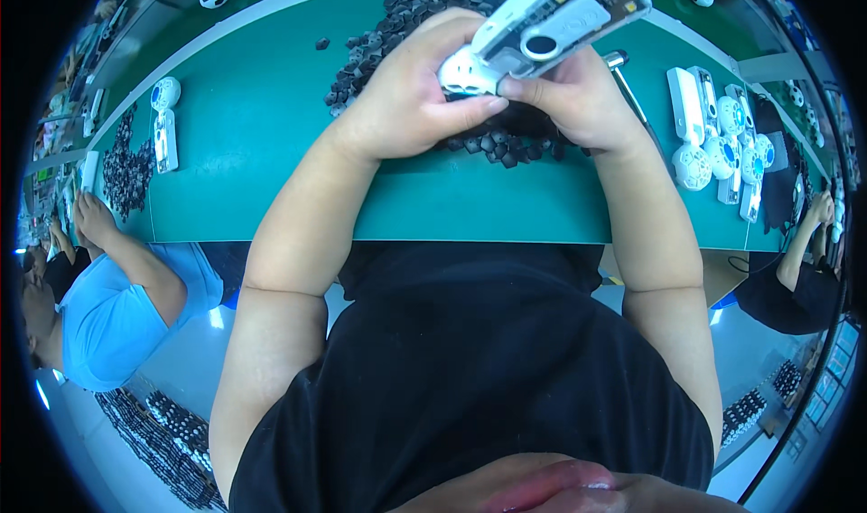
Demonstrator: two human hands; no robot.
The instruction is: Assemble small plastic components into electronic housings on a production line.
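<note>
Above the green table, both hands hold a white device with a long body and a round, football-like head. Its long body slants up to the right, showing an oval panel with a dark round spot and exposed inner parts. My left hand is closed around the round head, thumb along its near side. My right hand is closed at the joint of head and body, its thumb tip pressed there and its other fingers mostly hidden. Under and behind my hands spreads a pile of small black pentagonal pieces.
A pen-like metal tool lies beside my right hand. Several similar white devices are grouped at the right; one device lies at the left near more black pieces. Co-workers sit on the left and right.
</note>
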